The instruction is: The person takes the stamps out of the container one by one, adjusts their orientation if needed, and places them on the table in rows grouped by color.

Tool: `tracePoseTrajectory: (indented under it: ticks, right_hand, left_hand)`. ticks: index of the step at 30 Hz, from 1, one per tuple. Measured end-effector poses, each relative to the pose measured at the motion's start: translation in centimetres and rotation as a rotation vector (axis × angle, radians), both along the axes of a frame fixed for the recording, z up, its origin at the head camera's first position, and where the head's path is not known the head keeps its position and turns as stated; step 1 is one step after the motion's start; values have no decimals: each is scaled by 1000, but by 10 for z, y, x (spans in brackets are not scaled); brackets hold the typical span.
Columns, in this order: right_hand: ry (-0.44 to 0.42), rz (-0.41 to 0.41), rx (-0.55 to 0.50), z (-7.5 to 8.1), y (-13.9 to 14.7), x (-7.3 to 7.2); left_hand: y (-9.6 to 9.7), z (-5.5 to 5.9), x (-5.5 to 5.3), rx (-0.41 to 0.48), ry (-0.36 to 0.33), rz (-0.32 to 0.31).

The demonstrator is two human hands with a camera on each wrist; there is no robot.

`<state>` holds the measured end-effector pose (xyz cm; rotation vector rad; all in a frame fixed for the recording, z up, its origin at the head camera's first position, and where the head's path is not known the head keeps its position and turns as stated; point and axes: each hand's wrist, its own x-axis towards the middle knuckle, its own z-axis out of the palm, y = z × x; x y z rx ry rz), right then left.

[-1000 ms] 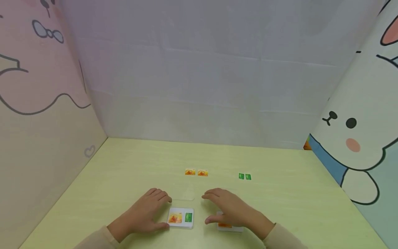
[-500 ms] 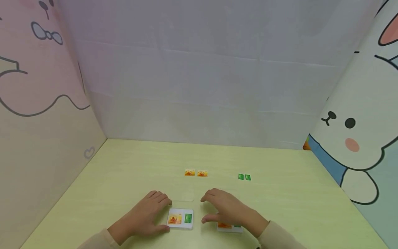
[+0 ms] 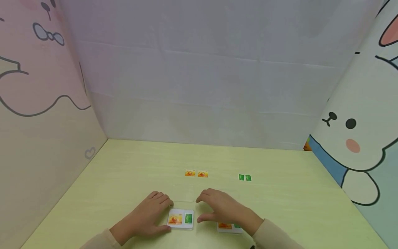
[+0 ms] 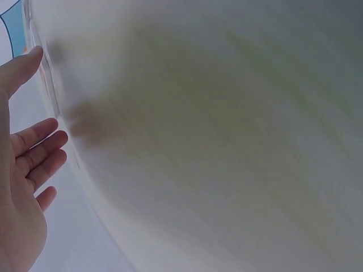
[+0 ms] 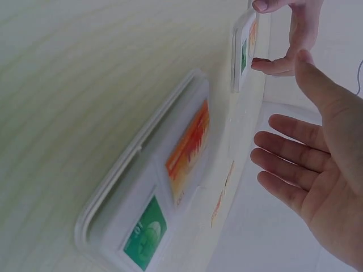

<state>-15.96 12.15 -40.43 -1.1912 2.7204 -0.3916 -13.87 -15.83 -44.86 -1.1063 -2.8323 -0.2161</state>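
My left hand (image 3: 149, 214) rests at the left side of a flat white case (image 3: 181, 224), thumb and fingertips right at its edge. An orange picture stamp (image 3: 175, 219) and a smaller green one (image 3: 188, 218) lie on top of this case. My right hand (image 3: 222, 207) hovers palm down between the two cases, thumb spread from the fingers and nothing in its grasp. It partly covers a second white case (image 3: 230, 231) in the head view. In the right wrist view that second case (image 5: 164, 164) shows its own orange stamp (image 5: 190, 150) and green stamp (image 5: 146, 233).
Two orange stamps (image 3: 196, 173) lie side by side farther back on the pale yellow table (image 3: 140, 162). Right of them are two green stamps (image 3: 245, 177). A faint transparent sheet (image 3: 183, 197) lies just behind the left case. Printed panels (image 3: 351, 155) and a white back sheet (image 3: 202, 86) surround the table.
My right hand has drifted left toward the left case, uncovering more of the right case and its green stamp. The left hand stays almost in place.
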Motion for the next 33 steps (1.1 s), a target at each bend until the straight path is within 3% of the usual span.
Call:
tracePoseTrajectory:
  ticks: [15, 33]
  right_hand:
    - [22, 24, 7, -1, -6, 0]
    - [50, 60, 1, -6, -16, 0]
  left_hand:
    - [1, -5, 1, 15, 30, -4]
    - [2, -5, 2, 25, 0, -13]
